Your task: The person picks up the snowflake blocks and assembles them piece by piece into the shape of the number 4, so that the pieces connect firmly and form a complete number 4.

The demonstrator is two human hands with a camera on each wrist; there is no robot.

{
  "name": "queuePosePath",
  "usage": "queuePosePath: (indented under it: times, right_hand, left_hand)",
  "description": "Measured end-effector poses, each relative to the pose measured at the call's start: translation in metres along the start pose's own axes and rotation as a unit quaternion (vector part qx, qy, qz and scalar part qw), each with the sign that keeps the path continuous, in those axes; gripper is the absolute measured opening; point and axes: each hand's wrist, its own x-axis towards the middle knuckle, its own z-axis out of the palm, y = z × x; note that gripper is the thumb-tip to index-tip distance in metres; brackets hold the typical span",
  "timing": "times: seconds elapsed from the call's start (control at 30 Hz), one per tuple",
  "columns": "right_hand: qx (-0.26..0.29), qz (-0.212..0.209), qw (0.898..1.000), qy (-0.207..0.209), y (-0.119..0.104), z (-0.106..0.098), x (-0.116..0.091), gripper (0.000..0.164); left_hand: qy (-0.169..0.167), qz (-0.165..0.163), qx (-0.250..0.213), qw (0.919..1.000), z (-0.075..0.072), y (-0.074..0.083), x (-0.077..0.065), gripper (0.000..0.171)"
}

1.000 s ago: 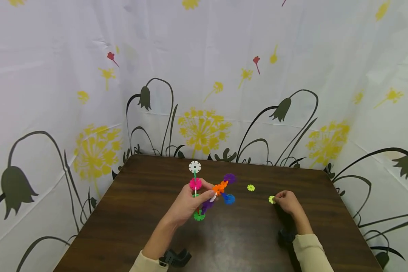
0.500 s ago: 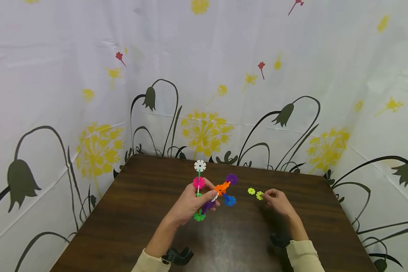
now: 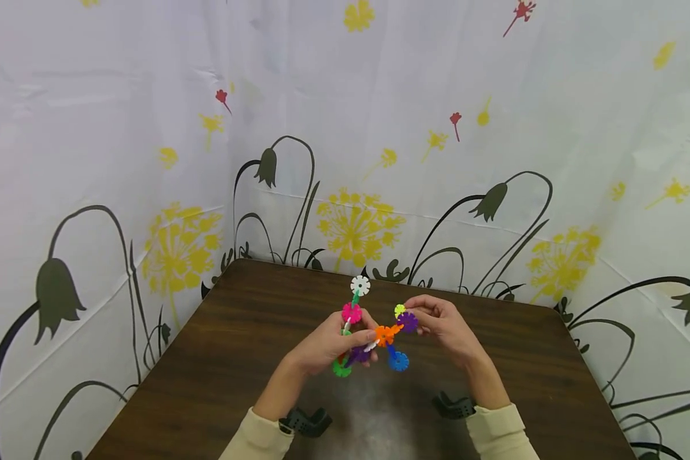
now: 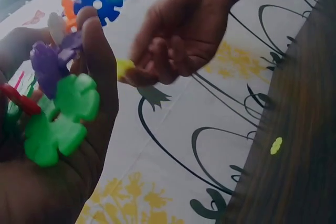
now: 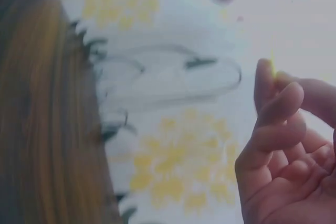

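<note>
My left hand (image 3: 335, 342) grips a linked chain of notched plastic discs above the table. From the top come a white disc (image 3: 360, 285), a pink disc (image 3: 351, 313) and a green disc (image 3: 342, 367). Toward the right run an orange disc (image 3: 384, 335), a purple disc (image 3: 407, 321) and a blue disc (image 3: 399, 361). My right hand (image 3: 445, 326) pinches a yellow disc (image 3: 400, 310) between thumb and finger, right by the purple one. Whether the two touch cannot be told. Fingers hide part of the chain.
Another yellow disc (image 4: 276, 146) lies on the dark wooden table (image 3: 253, 306), seen in the left wrist view. A white curtain (image 3: 414, 76) with printed flowers hangs behind the table. Each wrist wears a black camera strap.
My right hand has picked the yellow disc up from the table's right and carried it left to the chain. The left hand keeps its hold with little movement.
</note>
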Motion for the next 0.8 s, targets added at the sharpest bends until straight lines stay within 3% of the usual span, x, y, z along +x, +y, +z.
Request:
queuePosePath:
  times: [0.1, 0.2, 0.5, 0.8]
  right_hand:
    - [0.059, -0.024, 0.997, -0.053, -0.009, 0.013, 0.0, 0.015]
    - [0.09, -0.035, 0.992, -0.082, -0.016, 0.024, 0.001, 0.014]
    - [0.08, -0.061, 0.989, -0.104, -0.024, 0.043, -0.002, 0.013]
    - [0.072, -0.081, 0.985, -0.133, -0.019, 0.038, -0.002, 0.021]
  left_hand:
    - [-0.024, -0.009, -0.02, 0.9995, -0.003, -0.002, 0.0, 0.019]
    - [-0.041, -0.023, -0.038, 0.9982, -0.004, -0.002, 0.0, 0.018]
    - [-0.053, -0.042, -0.048, 0.9966, 0.003, 0.002, 0.002, 0.017]
    - [-0.071, -0.031, -0.042, 0.9961, 0.004, 0.001, 0.002, 0.023]
